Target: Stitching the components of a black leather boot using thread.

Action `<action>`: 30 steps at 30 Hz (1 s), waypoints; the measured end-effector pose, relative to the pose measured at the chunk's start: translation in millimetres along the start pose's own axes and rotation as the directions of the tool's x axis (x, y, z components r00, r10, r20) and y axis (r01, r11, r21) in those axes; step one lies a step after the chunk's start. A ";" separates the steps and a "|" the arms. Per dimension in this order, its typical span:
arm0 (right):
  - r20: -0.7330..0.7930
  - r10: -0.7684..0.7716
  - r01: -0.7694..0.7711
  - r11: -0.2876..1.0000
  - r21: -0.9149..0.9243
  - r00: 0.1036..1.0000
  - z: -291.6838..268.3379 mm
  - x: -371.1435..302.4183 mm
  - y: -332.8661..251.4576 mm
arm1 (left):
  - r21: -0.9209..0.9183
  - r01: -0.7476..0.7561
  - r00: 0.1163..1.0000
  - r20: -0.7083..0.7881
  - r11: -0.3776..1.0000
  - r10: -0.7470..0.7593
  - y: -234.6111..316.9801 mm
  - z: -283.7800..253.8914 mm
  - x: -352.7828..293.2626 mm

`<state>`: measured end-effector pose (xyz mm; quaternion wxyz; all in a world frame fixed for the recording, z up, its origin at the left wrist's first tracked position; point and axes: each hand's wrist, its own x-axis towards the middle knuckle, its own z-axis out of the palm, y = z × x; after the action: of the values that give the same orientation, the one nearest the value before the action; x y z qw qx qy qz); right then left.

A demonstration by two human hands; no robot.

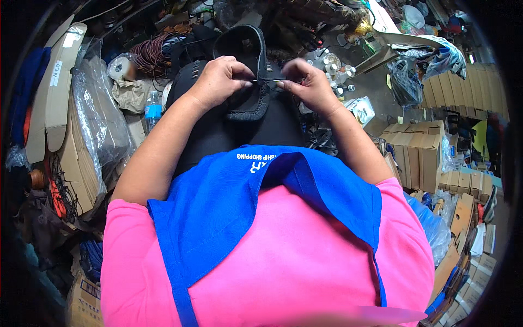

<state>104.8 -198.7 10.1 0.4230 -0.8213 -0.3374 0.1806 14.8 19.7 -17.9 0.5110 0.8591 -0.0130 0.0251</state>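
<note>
One left hand (219, 80) pinches the black shoe's (249, 102) thread (267, 80), which overpulling may snap (right hand's (312, 87) grip cannot be told).

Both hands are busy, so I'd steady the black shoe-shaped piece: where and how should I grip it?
Probably by its rounded far rim, from the far side, thumb inside, fingers outside: the black shoe-shaped piece opens upward, its raised wall suiting a pinch. The left hand reaches over its middle and the right hand is by its right edge, leaving that end uncovered.
</note>
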 end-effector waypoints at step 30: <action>0.105 0.313 -0.317 0.772 0.550 0.944 -24.6 -18.9 37.4 | 0.081 -0.028 0.923 -0.381 0.996 0.057 -20.3 -67.2 -75.6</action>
<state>120.8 -241.6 -6.1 0.6073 -0.7051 -0.1288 0.3427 -61.8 88.2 -8.0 0.4706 0.8556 0.0695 0.2039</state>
